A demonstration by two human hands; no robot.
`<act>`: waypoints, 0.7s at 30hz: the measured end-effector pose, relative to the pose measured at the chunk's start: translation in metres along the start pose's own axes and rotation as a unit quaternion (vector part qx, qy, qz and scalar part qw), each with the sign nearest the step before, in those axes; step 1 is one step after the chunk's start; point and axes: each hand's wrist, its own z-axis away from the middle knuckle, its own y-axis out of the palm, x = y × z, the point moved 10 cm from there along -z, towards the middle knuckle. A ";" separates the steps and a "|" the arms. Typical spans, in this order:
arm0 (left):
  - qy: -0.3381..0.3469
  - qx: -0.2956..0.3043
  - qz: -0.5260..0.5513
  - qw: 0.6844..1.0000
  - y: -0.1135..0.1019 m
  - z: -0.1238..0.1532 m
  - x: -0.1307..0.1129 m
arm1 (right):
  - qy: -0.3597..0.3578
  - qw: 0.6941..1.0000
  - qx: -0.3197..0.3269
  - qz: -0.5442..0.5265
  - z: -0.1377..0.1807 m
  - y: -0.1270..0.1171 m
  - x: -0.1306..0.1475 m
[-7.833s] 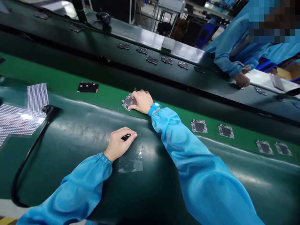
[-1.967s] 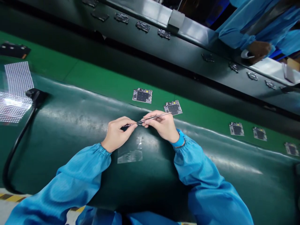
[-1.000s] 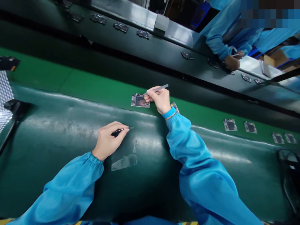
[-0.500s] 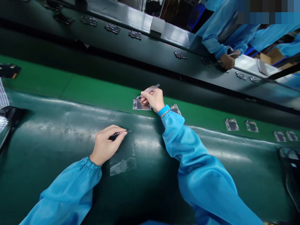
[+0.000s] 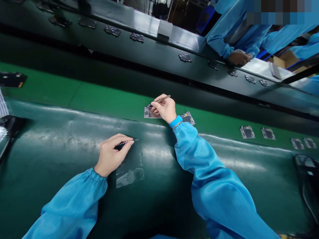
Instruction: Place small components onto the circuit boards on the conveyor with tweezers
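Note:
My right hand [image 5: 164, 109] is closed on metal tweezers [image 5: 162, 98], whose tips press onto a small circuit board [image 5: 149, 113] lying on the green conveyor belt [image 5: 99, 99]. A second board [image 5: 187, 118] sits just right of my wrist. My left hand [image 5: 112, 155] rests on the dark green mat [image 5: 62, 139], pinching a thin dark strip with small white pieces [image 5: 124, 143]. A clear plastic film [image 5: 130, 169] lies on the mat just right of that hand.
Several more boards [image 5: 247, 131] ride the belt to the right. A black cable [image 5: 6, 132] lies at the left edge, a dark board [image 5: 12, 79] at far left. Across the far rail with small parts [image 5: 185, 57], another person's hand [image 5: 238, 58] works.
My right hand left the strip held by my left hand, reached out to the belt and set the tweezers on the board. The boards have drifted along the belt. My left hand stayed put.

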 end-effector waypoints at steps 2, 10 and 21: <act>0.003 0.001 -0.002 1.000 0.000 0.000 -0.001 | 0.002 1.000 -0.002 -0.001 0.001 -0.002 -0.001; 0.011 -0.005 -0.007 1.000 -0.001 -0.001 -0.002 | -0.045 0.999 -0.022 -0.013 0.029 -0.015 0.032; 0.016 -0.001 0.005 1.000 0.000 -0.005 -0.004 | -0.124 0.968 0.214 0.037 0.135 0.068 0.063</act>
